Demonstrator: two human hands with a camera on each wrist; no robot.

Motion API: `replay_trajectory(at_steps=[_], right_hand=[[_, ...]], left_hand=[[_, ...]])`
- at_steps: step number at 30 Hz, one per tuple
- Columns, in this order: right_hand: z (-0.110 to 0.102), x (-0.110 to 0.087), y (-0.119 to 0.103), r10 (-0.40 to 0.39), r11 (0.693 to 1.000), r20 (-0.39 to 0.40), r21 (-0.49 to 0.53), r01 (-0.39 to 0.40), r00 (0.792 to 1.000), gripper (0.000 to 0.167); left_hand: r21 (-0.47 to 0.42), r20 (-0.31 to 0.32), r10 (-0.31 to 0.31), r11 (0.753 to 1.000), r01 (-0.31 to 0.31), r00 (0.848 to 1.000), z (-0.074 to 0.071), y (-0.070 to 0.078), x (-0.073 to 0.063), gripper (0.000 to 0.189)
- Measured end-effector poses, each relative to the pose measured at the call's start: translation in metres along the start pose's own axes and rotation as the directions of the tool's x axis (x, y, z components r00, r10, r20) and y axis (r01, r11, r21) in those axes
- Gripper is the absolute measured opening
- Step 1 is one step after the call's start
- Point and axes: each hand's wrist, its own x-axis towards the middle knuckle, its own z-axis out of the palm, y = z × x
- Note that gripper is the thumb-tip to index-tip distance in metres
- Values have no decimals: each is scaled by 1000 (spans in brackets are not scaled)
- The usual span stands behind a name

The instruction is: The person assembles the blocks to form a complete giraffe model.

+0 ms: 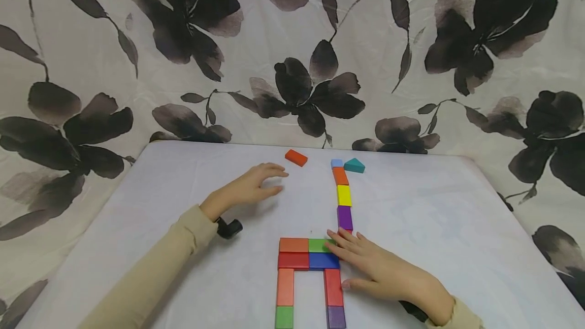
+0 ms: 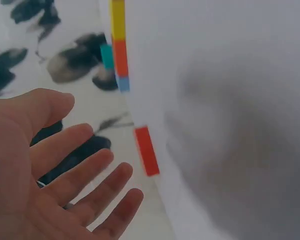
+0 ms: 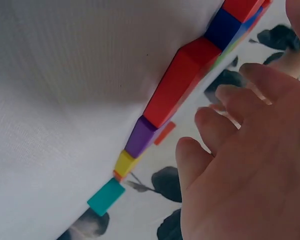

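My left hand reaches over the upper left of the table with its fingers spread and nothing in them. Just beyond its fingertips lies a loose orange-red block; the left wrist view has this block beyond the fingers. Over the right side of a block figure is my right hand, fingers extended. Its fingertips overlap the green block and the blue block, and its thumb is beside a red block. A purple block sits just above that hand, partly hiding a red block beneath.
An orange block and a red block form the figure's left top, over an orange-pink leg block. Above the purple block runs a column of yellow, orange and light blue blocks, beside a teal triangle.
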Motion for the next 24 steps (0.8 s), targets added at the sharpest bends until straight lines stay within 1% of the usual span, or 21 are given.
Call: replay_trajectory(at_steps=[3, 5, 6, 7, 10, 13, 14, 17, 20, 24], right_hand=[[1, 0, 0, -8, 1000, 18, 7, 8, 1000, 68], [2, -1, -1, -9, 1000, 33, 13, 9, 999, 67], [2, -1, -1, -9, 1000, 42, 20, 8, 999, 67], [2, -1, -1, -9, 1000, 49, 25, 7, 999, 66], [1, -2, -2, -13, 999, 61, 38, 11, 998, 66], [1, -2, -1, -18, 999, 59, 42, 16, 998, 66], [1, -2, 0, -22, 999, 56, 40, 20, 998, 66], [1, -2, 1, -18, 999, 57, 40, 15, 998, 67], [0, -2, 1, -8, 999, 62, 42, 6, 998, 67], [0, -2, 1, -7, 999, 62, 44, 4, 998, 67]], left_hand=[[78, 19, -57, 995, 56, 998, -6, -12, 27, 44], [152, 33, -112, 983, 105, 993, -6, -17, 42, 47], [189, 45, -142, 973, 131, 989, -6, -18, 47, 49], [228, 55, -159, 963, 143, 986, -5, -20, 52, 50], [307, 77, -197, 937, 165, 977, -1, -24, 63, 53], [345, 101, -208, 925, 162, 973, 4, -30, 70, 54], [345, 106, -208, 925, 161, 972, 5, -32, 72, 53], [359, 100, -195, 922, 148, 976, 9, -36, 74, 50], [357, 64, -176, 923, 142, 982, 11, -36, 75, 43], [380, 17, -138, 917, 121, 990, 13, -30, 72, 27]])
